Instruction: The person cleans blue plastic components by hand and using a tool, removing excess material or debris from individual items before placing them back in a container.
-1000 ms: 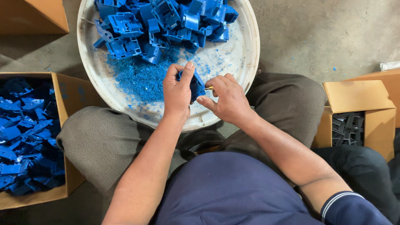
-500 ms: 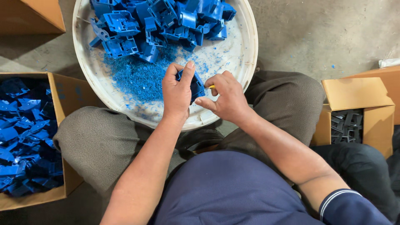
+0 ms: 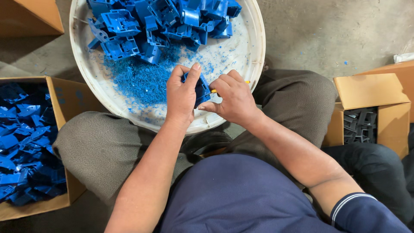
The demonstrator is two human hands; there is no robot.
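My left hand (image 3: 182, 96) grips a small blue plastic part (image 3: 201, 89) over the near rim of a round white basin (image 3: 254, 51). My right hand (image 3: 233, 100) is closed on a thin tool with a yellow handle (image 3: 214, 91), its tip against the part; most of the tool is hidden by my fingers. A pile of blue plastic parts (image 3: 159, 21) fills the far side of the basin. Blue shavings (image 3: 144, 80) lie in a heap just left of my hands.
A cardboard box (image 3: 64, 108) at the left holds several blue parts. Another cardboard box (image 3: 371, 103) at the right holds dark grey parts. A closed brown box (image 3: 30, 17) sits at the top left. My knees flank the basin on the concrete floor.
Both hands stay together on the blue part, with only slight finger shifts. The view has drifted a little.
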